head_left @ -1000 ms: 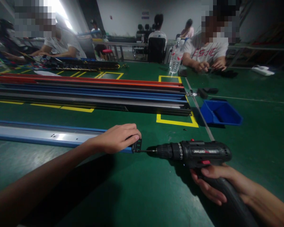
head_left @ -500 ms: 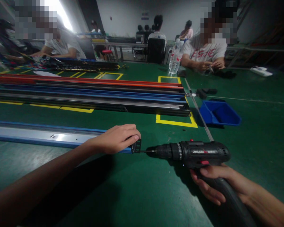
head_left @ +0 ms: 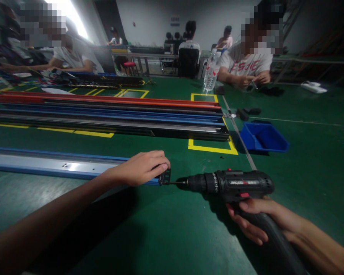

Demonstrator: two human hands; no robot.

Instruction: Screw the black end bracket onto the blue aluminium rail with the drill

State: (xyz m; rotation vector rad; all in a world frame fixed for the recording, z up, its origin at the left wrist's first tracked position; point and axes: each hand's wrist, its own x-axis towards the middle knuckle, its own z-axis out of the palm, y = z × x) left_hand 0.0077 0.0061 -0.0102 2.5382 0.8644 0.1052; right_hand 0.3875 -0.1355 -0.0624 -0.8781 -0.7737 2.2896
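At the near edge of the green table: drill bit lined up with a rail's end bracket

At near right, the right hand wraps the handle of a black power drill, fingers curled loosely and thumb along its side; trigger pressure cannot be told. The drill lies level, pointing left, presumably so that its long bit runs straight into the rail's end. The bit's tip meets the foot of a black bracket; whether a screw sits there is too small to tell.

At near left, a blue-edged rail lies flat on the table, its right end beneath the left hand. That hand is closed over the end, thumb and fingers pressed on the bracket, apparently to steady it against the drill's push.

Farther off, orange, blue and black rails lie side by side, their right ends over a yellow tape outline, which probably marks their place. To their right sits a blue bin. Beyond stand clear bottles, near a seated co-worker whose hands hold something small, unidentifiable.
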